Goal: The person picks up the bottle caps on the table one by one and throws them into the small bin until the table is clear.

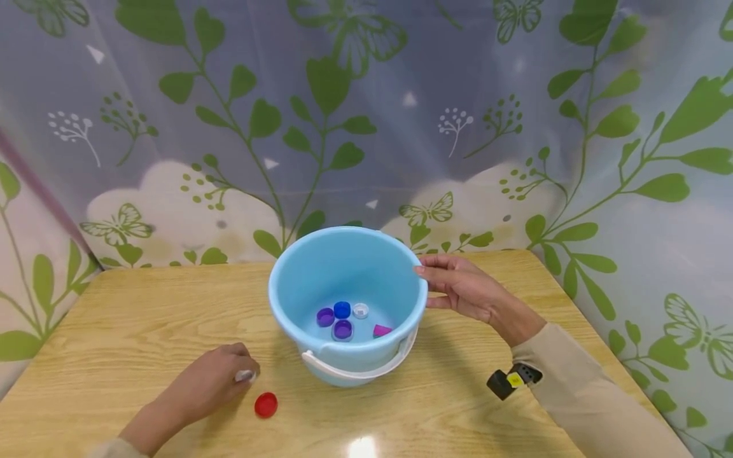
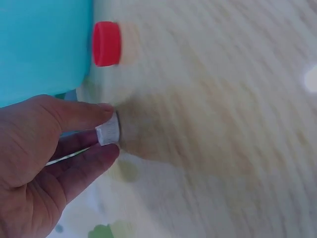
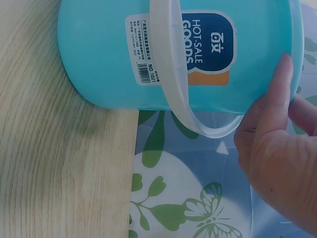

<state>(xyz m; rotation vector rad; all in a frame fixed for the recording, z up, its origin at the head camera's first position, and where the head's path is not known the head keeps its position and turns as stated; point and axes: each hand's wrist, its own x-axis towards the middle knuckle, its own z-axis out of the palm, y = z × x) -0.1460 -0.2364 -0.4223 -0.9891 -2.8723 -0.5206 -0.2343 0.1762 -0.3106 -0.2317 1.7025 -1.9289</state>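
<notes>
My left hand pinches a small white bottle cap between thumb and fingertips, low over the table. Near it a red bottle cap lies on the wood. A light blue bucket stands upright at the middle of the table, its white handle hanging down the front. My right hand holds the bucket by its right rim, thumb at the edge and fingers against the side. Inside the bucket lie several caps: a blue cap, two purple ones, a white cap and a magenta cap.
The wooden table ends at the back against a patterned curtain with leaves and butterflies, which also hangs along both sides. A black strap device sits on the right wrist.
</notes>
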